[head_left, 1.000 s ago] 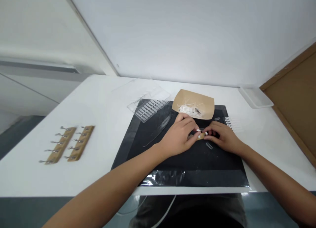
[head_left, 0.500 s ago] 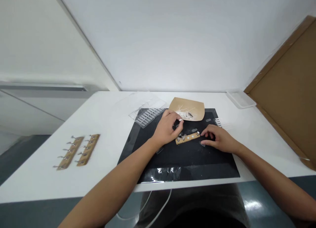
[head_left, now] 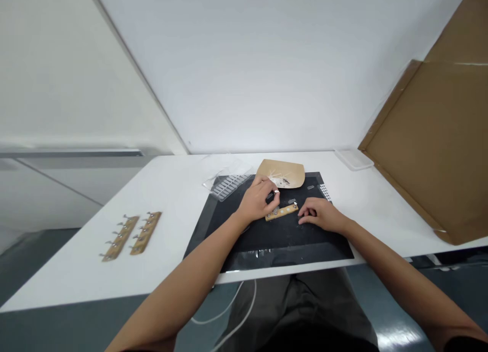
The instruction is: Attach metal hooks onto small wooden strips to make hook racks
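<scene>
My left hand (head_left: 258, 199) is closed in a pinch on a small white piece (head_left: 276, 191), held above the far left part of the black mat (head_left: 251, 263). Below those fingertips lies a short wooden strip (head_left: 282, 212) with metal studs and white dots along its top. Just right of the strip, my right hand (head_left: 320, 215) has its thumb and fingers drawn together low over the mat; whatever is between them is too small to make out. A clear nail-shaped tip (head_left: 292, 201) lies behind the strip, and another clear tip (head_left: 310, 187) is farther back.
A cardboard tray (head_left: 284, 169) with white sticks and scraps stands at the back. Left of it is a clear case of nail tips (head_left: 231, 185). White dots on a sheet (head_left: 325, 191) lie at right. Two wooden racks with metal clips (head_left: 145, 233) sit left; a large cardboard box (head_left: 430, 154) stands right.
My right hand's fingers have drawn closer together beside the strip. The left hand keeps its pinch on the white piece. The whole view has shifted slightly.
</scene>
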The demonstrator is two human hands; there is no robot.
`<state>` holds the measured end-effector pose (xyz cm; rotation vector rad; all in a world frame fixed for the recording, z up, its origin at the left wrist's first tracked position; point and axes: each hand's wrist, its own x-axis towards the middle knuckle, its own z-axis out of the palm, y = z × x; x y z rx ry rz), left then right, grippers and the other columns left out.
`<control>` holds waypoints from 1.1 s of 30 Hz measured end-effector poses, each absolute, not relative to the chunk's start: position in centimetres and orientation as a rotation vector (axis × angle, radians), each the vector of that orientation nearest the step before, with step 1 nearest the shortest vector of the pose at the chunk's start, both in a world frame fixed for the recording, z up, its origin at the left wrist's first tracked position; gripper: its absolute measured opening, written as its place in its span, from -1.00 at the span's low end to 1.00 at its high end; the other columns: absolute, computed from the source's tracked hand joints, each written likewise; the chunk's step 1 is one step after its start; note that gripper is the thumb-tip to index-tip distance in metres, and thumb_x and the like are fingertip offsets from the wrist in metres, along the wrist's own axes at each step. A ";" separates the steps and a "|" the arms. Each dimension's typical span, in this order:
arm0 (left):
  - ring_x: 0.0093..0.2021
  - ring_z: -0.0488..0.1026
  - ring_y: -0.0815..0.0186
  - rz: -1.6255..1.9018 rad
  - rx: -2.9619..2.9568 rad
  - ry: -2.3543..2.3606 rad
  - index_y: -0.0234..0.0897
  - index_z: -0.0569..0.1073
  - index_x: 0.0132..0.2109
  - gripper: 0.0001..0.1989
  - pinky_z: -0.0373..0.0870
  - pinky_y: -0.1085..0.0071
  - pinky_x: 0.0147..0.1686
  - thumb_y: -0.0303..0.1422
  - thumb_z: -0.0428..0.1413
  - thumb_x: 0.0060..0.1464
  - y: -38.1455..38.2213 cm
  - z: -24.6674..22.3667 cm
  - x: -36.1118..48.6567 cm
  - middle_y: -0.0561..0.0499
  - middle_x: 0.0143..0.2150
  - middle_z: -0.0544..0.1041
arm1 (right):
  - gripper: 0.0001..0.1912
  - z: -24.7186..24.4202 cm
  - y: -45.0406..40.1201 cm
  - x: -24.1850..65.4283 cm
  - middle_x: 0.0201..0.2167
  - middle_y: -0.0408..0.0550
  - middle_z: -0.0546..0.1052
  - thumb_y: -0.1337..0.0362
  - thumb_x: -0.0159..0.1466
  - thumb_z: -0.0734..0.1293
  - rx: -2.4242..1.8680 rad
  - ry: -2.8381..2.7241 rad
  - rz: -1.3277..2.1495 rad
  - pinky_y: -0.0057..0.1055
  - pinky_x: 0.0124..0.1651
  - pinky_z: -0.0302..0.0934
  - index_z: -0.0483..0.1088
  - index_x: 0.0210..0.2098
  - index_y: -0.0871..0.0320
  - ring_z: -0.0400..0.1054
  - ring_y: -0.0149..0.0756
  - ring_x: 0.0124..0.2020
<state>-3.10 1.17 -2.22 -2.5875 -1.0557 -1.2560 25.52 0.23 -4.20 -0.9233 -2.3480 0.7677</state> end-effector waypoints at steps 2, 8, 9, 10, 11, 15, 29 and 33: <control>-0.09 0.44 0.10 -1.240 -2.586 -1.055 -0.22 0.46 -0.19 -0.98 0.47 0.14 -0.03 -0.40 0.13 0.24 1.3 -2.3 -3.2 -0.07 -0.29 0.54 | -0.71 -4.0 -0.1 25.5 -0.37 -0.11 0.51 0.00 0.35 0.51 -0.890 -2.371 0.756 -0.41 -0.28 0.26 0.60 -0.25 0.11 0.37 -0.33 -0.40; -0.08 0.46 0.13 -1.177 -2.631 -1.012 -0.23 0.47 -0.20 -0.94 0.50 0.19 -0.04 -0.39 0.11 0.22 1.0 -2.0 -3.1 -0.06 -0.29 0.56 | -0.80 -3.7 -1.6 25.3 -0.30 -0.09 0.48 0.14 0.47 0.39 -0.817 -2.361 0.676 -0.38 -0.19 0.29 0.52 -0.21 0.13 0.39 -0.32 -0.32; -0.08 0.46 0.13 -1.171 -2.640 -1.004 -0.24 0.47 -0.20 -0.94 0.50 0.19 -0.04 -0.39 0.11 0.23 1.0 -2.0 -3.1 -0.06 -0.29 0.56 | -0.80 -3.7 -1.6 25.4 -0.29 -0.08 0.48 0.14 0.48 0.38 -0.819 -2.332 0.668 -0.37 -0.18 0.30 0.51 -0.20 0.13 0.39 -0.32 -0.32; -0.07 0.45 0.13 -1.169 -2.647 -0.996 -0.24 0.48 -0.20 -0.94 0.51 0.18 -0.04 -0.39 0.11 0.23 0.9 -1.9 -3.0 -0.07 -0.28 0.56 | -0.79 -3.7 -1.5 25.4 -0.29 -0.09 0.47 0.13 0.48 0.36 -0.827 -2.295 0.662 -0.37 -0.20 0.31 0.51 -0.19 0.12 0.38 -0.32 -0.33; -0.07 0.45 0.13 -1.170 -2.655 -0.991 -0.25 0.48 -0.19 -0.94 0.51 0.17 -0.03 -0.39 0.10 0.24 0.8 -1.9 -3.0 -0.07 -0.28 0.57 | -0.78 -3.7 -1.4 25.4 -0.30 -0.09 0.46 0.11 0.49 0.36 -0.839 -2.251 0.657 -0.37 -0.22 0.32 0.50 -0.19 0.12 0.38 -0.32 -0.34; -0.09 0.47 0.15 -1.159 -2.727 -0.936 -0.25 0.50 -0.16 -0.92 0.51 0.17 -0.01 -0.39 0.10 0.29 0.2 -1.3 -2.9 -0.08 -0.27 0.57 | -0.74 -3.2 0.2 25.3 -0.30 -0.07 0.45 0.05 0.50 0.31 -0.911 -2.050 0.638 -0.38 -0.35 0.33 0.46 -0.16 0.10 0.39 -0.30 -0.39; -0.06 0.47 0.15 -0.710 -3.014 -0.818 -0.27 0.56 -0.11 -0.85 0.48 0.22 -0.04 -0.37 0.10 0.40 -0.2 -1.0 -2.7 -0.10 -0.19 0.62 | -0.83 -3.2 2.9 24.7 -0.26 -0.04 0.60 0.18 0.51 0.35 -0.729 -2.229 0.568 -0.29 -0.16 0.41 0.52 -0.18 0.09 0.50 -0.24 -0.24; -0.09 0.47 0.17 -0.678 -3.006 -0.913 -0.27 0.55 -0.11 -0.85 0.45 0.23 -0.08 -0.37 0.10 0.41 -0.4 -1.0 -2.6 -0.10 -0.16 0.61 | -0.86 -3.2 2.9 25.3 -0.23 -0.04 0.60 0.20 0.53 0.32 -0.731 -2.287 0.542 -0.28 -0.16 0.45 0.50 -0.13 0.06 0.52 -0.24 -0.23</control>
